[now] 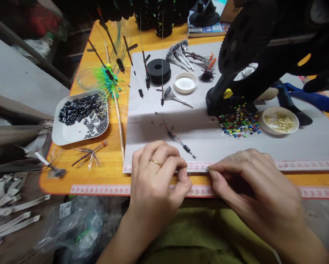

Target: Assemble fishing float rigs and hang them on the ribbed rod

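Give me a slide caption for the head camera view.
Left hand and right hand, both pinched, at a tape measure; colourful pins and a dish of gold bits lie beyond.

Premises appear to be a small assembly workshop: on the pale board [315,148], a black geared machine [232,46] and loose coloured pins [240,123]; along its front edge, a measuring tape [304,166]; left of it, a parts tray [72,135].

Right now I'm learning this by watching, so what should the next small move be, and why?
Perhaps ease the right hand toward the left hand: both are pinched at the upper measuring tape, a short gap apart; anything held is too small to tell.
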Action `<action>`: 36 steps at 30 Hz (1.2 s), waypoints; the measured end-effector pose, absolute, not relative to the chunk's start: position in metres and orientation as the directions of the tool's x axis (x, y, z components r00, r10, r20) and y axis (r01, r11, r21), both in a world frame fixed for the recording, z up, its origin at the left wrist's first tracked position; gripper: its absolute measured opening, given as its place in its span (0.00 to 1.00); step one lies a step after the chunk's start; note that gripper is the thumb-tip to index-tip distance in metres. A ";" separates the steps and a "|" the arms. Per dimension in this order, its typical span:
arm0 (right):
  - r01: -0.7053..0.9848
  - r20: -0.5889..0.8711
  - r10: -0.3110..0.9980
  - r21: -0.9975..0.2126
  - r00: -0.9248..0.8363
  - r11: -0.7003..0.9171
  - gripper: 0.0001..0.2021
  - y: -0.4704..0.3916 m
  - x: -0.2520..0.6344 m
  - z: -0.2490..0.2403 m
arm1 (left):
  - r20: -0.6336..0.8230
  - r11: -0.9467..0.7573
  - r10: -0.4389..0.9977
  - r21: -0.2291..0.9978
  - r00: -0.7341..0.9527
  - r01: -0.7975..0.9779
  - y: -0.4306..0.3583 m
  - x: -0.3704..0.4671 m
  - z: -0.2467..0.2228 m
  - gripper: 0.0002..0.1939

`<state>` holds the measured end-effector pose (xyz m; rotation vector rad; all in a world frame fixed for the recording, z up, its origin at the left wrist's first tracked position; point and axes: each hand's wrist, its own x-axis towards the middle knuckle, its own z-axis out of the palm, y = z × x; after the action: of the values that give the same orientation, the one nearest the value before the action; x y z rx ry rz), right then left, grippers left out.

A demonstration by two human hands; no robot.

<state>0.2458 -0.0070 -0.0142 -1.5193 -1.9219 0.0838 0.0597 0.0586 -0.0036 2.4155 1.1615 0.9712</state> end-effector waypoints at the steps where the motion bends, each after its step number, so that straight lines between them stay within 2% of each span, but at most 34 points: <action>1: 0.836 0.459 0.883 -0.445 -0.093 0.320 0.05 -0.007 0.246 -0.014 | 0.448 -0.632 0.774 0.515 0.447 0.579 0.059 0.060 -0.003 0.06; 36: 0.851 0.442 0.895 -0.448 -0.056 0.274 0.08 -0.015 0.259 -0.012 | 0.470 -0.627 0.775 0.491 0.423 0.605 0.057 0.062 -0.001 0.09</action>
<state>0.2590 -0.0145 -0.0123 -1.5720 -1.8968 0.0870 0.0618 0.0569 -0.0013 2.4320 1.2057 0.9997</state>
